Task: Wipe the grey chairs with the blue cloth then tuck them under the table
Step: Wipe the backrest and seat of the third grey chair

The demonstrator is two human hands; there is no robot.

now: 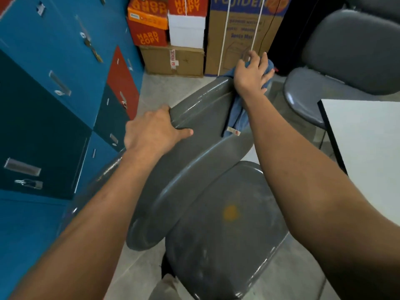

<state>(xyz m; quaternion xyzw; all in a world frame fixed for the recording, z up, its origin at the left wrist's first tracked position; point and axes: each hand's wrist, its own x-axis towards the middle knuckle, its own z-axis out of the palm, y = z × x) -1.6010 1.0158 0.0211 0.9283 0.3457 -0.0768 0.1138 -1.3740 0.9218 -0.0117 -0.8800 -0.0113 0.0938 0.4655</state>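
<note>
Right hand (252, 73) presses the blue cloth (238, 109) flat-fingered on the grey chair (194, 152), left hand (151, 131) gripping its backrest.

Blue lockers (54, 87) stand left; cardboard boxes (173, 59) (some red) stacked behind.

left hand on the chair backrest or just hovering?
Touching. Head view shows the left hand gripping the top edge of the grey chair backrest, fingers wrapped over the rim and thumb lying on its front face.

Grey chair (194, 169), blue cloth (238, 111), blue-teal-and-red lockers (54, 94), red-orange boxes (149, 22), white table (368, 137).
</note>
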